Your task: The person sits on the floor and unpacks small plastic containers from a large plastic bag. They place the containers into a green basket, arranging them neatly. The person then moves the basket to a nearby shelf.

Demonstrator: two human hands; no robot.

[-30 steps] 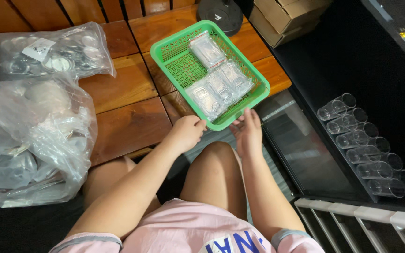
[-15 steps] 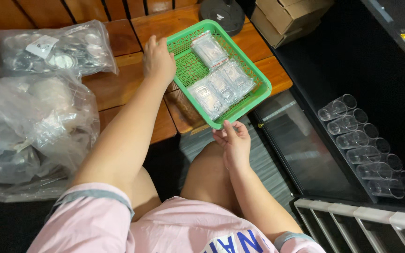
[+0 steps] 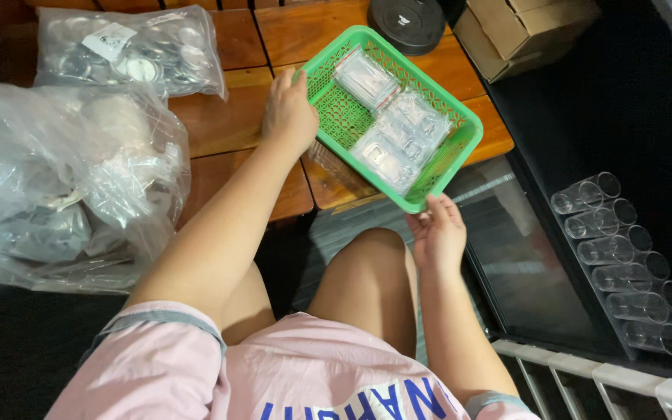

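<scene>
A green plastic basket (image 3: 460, 117) rests on a wooden slatted table, its near corner hanging over the table's edge. Inside lie several small clear packets (image 3: 398, 128). My left hand (image 3: 289, 109) grips the basket's left rim with the fingers curled over it. My right hand (image 3: 437, 233) is below the near corner, fingertips touching the rim from underneath. My knees show beneath the basket.
A large clear plastic bag (image 3: 48, 179) of parts lies at the left, with a smaller bag (image 3: 130, 50) of round metal pieces behind it. A black disc (image 3: 410, 22) and cardboard boxes (image 3: 523, 27) stand at the back. A row of clear tubes (image 3: 624, 257) lies at the right.
My left hand went from the basket's near edge up to its left rim. My right hand dropped slightly and stays at the near corner. The basket has barely shifted.
</scene>
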